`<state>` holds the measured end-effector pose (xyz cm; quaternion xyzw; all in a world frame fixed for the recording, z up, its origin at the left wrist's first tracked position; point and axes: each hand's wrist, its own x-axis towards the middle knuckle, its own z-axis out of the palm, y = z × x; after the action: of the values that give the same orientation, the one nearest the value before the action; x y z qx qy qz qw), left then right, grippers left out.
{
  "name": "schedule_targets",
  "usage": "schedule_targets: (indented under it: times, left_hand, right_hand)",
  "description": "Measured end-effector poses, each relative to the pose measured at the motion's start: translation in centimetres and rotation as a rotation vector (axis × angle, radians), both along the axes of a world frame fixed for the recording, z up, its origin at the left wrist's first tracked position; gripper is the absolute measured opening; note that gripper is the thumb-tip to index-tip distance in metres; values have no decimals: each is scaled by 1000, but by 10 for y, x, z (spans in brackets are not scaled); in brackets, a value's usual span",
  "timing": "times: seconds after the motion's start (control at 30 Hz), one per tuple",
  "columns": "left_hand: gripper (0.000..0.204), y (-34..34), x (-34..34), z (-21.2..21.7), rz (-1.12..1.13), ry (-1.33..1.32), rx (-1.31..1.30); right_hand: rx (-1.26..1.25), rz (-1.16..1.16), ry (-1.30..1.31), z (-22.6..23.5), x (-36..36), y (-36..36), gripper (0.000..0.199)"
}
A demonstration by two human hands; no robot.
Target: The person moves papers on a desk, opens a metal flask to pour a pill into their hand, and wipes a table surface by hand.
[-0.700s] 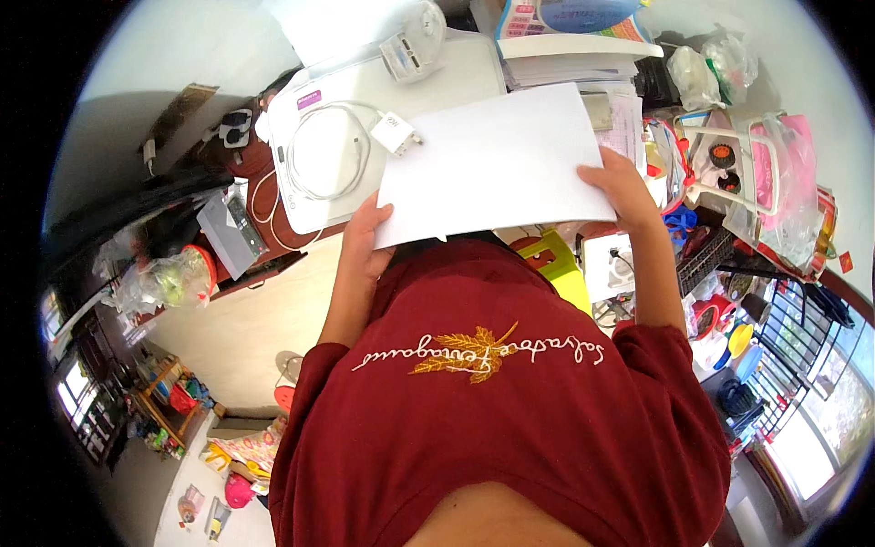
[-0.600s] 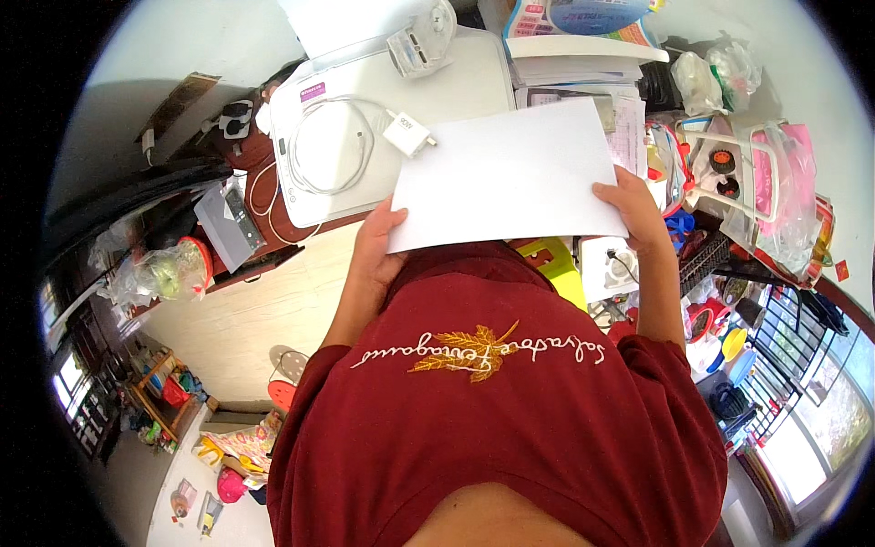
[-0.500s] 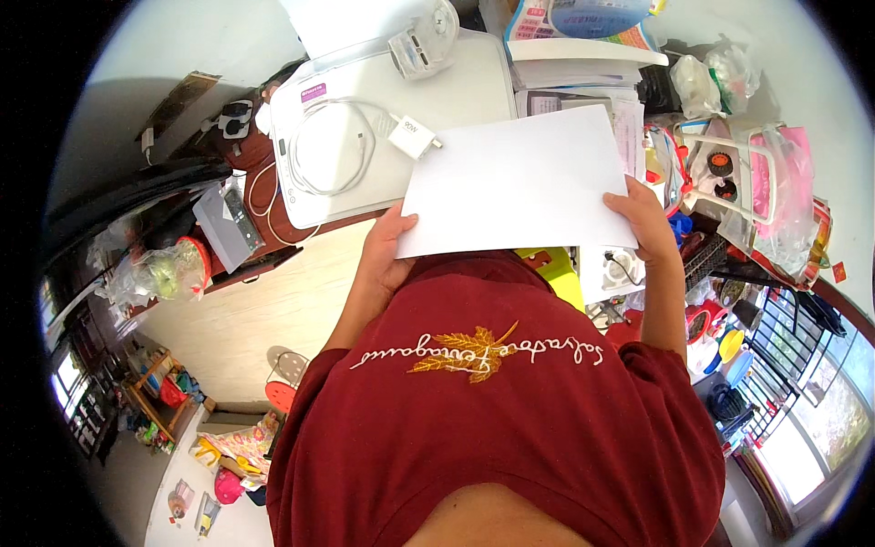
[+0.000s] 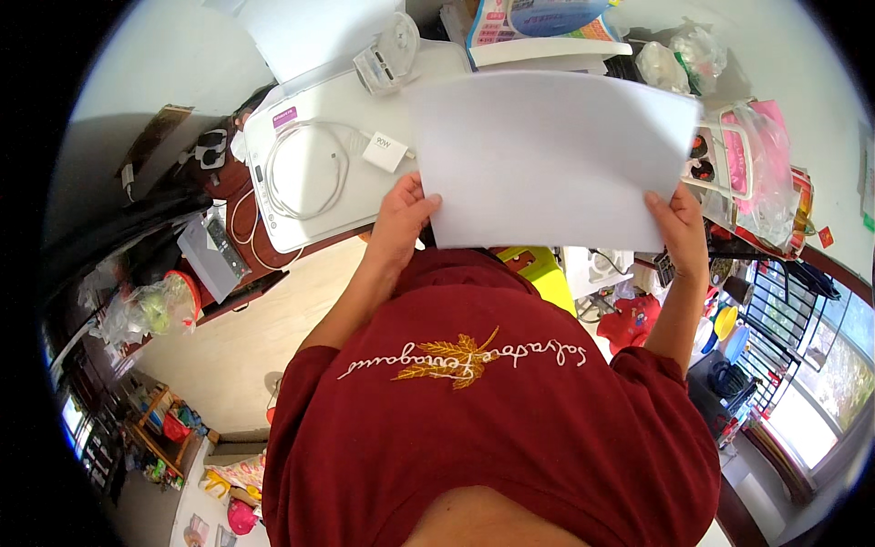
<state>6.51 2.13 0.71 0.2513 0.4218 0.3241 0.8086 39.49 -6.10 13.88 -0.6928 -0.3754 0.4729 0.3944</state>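
Between my two hands I hold a blank white sheet of paper [image 4: 551,164], raised and slightly curved along its far edge. My left hand [image 4: 406,211] pinches its left edge near the lower corner, thumb on top. On the opposite edge my right hand [image 4: 682,228] grips it with the thumb over the face; the fingers behind are hidden. To the left of the sheet lies a white printer [image 4: 365,187], with a coiled white cable [image 4: 339,169] and a white charger block [image 4: 386,152] on its lid.
A white multi-socket plug [image 4: 386,62] stands at the printer's back. Papers and a colourful booklet [image 4: 538,23] are stacked behind the sheet. Plastic bags [image 4: 766,173] sit at the right. A yellow-green object [image 4: 544,278] shows below the sheet. A remote control [image 4: 224,246] lies at the left.
The sheet has come up nearer to my head and moved right, now looking larger and more bowed. My hands have spread farther apart with it. The whole view has shifted slightly.
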Motion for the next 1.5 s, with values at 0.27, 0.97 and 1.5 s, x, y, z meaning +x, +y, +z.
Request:
schedule_targets:
  times: [0.27,0.97,1.5]
  left_hand:
    - [14,20,-53,13,60,203,647]
    - [19,10,-95,-20,136,318,433]
    - [17,24,-103,37,-147,772,683]
  right_hand:
    - [468,148,263,-101,-36,28,30]
    - [123,131,404,-149,-89,73,8]
    - [10,167,324,-154,-75,81,21]
